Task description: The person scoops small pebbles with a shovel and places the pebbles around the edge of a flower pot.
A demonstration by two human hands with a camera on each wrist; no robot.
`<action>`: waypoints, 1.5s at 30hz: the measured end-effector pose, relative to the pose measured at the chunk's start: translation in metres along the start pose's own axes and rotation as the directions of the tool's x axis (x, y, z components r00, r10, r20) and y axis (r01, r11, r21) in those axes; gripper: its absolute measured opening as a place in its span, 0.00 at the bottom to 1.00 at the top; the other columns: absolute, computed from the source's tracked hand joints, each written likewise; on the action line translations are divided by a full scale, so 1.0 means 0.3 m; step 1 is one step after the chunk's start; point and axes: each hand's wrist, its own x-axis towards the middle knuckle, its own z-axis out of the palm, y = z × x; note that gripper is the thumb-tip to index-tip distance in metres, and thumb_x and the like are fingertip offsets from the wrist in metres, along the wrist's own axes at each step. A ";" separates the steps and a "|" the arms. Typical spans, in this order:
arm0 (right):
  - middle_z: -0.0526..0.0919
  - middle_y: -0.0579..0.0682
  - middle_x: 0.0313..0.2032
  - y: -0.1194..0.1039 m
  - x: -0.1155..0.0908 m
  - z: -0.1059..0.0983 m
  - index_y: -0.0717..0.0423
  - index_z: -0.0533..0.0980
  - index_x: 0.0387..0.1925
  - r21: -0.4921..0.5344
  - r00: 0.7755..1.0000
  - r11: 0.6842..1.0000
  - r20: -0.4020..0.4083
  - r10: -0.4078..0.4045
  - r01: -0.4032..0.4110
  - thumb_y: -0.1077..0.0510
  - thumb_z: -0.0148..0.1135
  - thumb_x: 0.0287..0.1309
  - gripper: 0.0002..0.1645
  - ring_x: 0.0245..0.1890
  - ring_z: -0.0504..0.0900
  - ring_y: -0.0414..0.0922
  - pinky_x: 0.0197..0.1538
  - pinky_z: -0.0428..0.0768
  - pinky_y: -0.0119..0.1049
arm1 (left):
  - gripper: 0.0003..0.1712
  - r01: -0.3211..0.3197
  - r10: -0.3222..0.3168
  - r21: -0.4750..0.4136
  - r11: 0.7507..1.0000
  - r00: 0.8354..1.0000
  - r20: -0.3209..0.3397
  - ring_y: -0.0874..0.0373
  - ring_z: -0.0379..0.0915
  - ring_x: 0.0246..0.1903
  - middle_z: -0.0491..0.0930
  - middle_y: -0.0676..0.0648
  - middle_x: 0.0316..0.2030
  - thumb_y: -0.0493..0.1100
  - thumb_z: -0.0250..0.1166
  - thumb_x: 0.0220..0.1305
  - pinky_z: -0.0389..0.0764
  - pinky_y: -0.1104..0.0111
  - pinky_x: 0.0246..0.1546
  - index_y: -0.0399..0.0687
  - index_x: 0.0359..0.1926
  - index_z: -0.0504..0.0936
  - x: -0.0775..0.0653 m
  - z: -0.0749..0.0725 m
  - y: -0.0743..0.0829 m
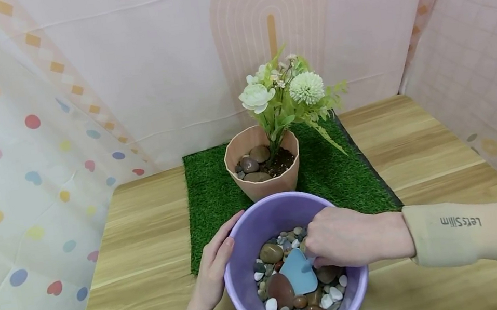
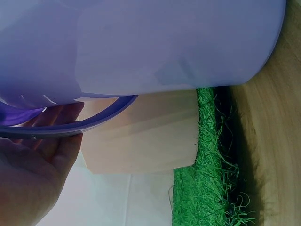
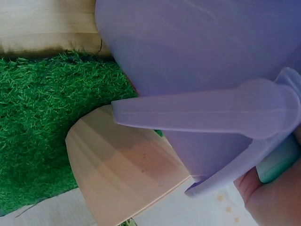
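A purple bucket (image 1: 235, 293) holds pebbles in brown, grey and white. Inside it, my right hand (image 1: 349, 236) grips a light blue hand shovel (image 1: 298, 272), whose flat blade lies over the stones; the fist hides its handle. My left hand (image 1: 216, 269) rests along the bucket's left outer side, fingers extended near the rim. In the left wrist view, the left fingers (image 2: 66, 148) pass behind the bucket's purple handle (image 2: 89, 123), against the wall. Part of the right hand (image 3: 277, 197) shows past the rim in the right wrist view.
Behind the bucket stands a peach flowerpot (image 1: 267, 186) with white flowers (image 1: 306, 89), dark soil and several stones (image 1: 250, 164). The pot is on a green turf mat (image 1: 207, 181), laid on a wooden table (image 1: 148, 252). Patterned cloth (image 1: 162, 72) hangs behind and at both sides.
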 end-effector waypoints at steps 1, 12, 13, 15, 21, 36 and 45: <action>0.85 0.34 0.20 -0.002 0.003 0.001 0.38 0.82 0.18 0.008 1.000 1.000 0.007 -0.003 0.002 0.46 0.74 0.60 0.16 0.21 0.80 0.35 0.27 0.75 0.31 | 0.28 0.000 0.000 -0.002 1.000 1.000 0.000 0.69 0.77 0.65 0.73 0.31 0.72 0.38 0.42 0.83 0.82 0.75 0.62 0.41 0.78 0.68 -0.001 -0.001 0.001; 0.84 0.34 0.19 -0.009 0.026 0.027 0.37 0.82 0.19 0.062 0.999 0.997 -0.006 -0.049 0.049 0.46 0.72 0.63 0.16 0.22 0.79 0.34 0.27 0.74 0.31 | 0.27 0.017 -0.017 -0.012 1.000 1.000 0.002 0.70 0.77 0.65 0.72 0.30 0.72 0.39 0.42 0.84 0.83 0.75 0.60 0.44 0.78 0.68 -0.004 -0.003 0.001; 0.83 0.34 0.19 -0.007 0.024 0.027 0.37 0.81 0.19 0.072 0.999 0.996 -0.008 -0.050 0.050 0.45 0.72 0.64 0.17 0.21 0.79 0.33 0.26 0.74 0.30 | 0.27 0.014 -0.014 -0.009 1.000 1.000 0.001 0.70 0.77 0.65 0.72 0.30 0.72 0.39 0.42 0.83 0.83 0.75 0.60 0.44 0.77 0.69 -0.004 -0.003 0.000; 0.83 0.33 0.20 -0.003 0.023 0.024 0.37 0.81 0.19 0.085 0.998 0.995 -0.016 -0.054 0.055 0.45 0.71 0.64 0.17 0.22 0.79 0.32 0.27 0.74 0.29 | 0.27 0.009 -0.009 0.001 1.000 1.000 -0.004 0.70 0.77 0.65 0.72 0.30 0.72 0.38 0.42 0.83 0.83 0.75 0.60 0.44 0.77 0.69 -0.004 -0.004 -0.001; 0.82 0.33 0.20 0.004 0.017 0.023 0.38 0.79 0.19 0.112 0.998 0.992 -0.024 -0.055 0.057 0.45 0.71 0.65 0.18 0.21 0.78 0.31 0.27 0.73 0.28 | 0.27 0.004 -0.004 0.014 1.000 1.000 -0.006 0.70 0.77 0.64 0.73 0.30 0.71 0.38 0.42 0.83 0.84 0.73 0.60 0.44 0.77 0.69 -0.002 -0.002 0.000; 0.78 0.35 0.18 0.029 0.022 0.008 0.41 0.78 0.21 0.220 0.997 0.973 -0.020 -0.072 0.074 0.47 0.69 0.68 0.17 0.21 0.74 0.30 0.28 0.68 0.23 | 0.27 0.021 -0.021 -0.004 1.000 1.000 -0.006 0.70 0.77 0.65 0.72 0.30 0.73 0.39 0.42 0.84 0.83 0.74 0.61 0.44 0.78 0.68 -0.003 -0.003 -0.002; 0.80 0.34 0.21 0.058 -0.010 -0.002 0.40 0.85 0.30 0.329 0.994 0.940 -0.090 -0.068 0.094 0.47 0.68 0.69 0.10 0.22 0.68 0.23 0.28 0.64 0.16 | 0.27 0.008 -0.008 0.005 1.000 1.000 -0.008 0.70 0.76 0.65 0.72 0.31 0.72 0.39 0.42 0.84 0.82 0.74 0.61 0.42 0.77 0.68 -0.003 -0.003 -0.005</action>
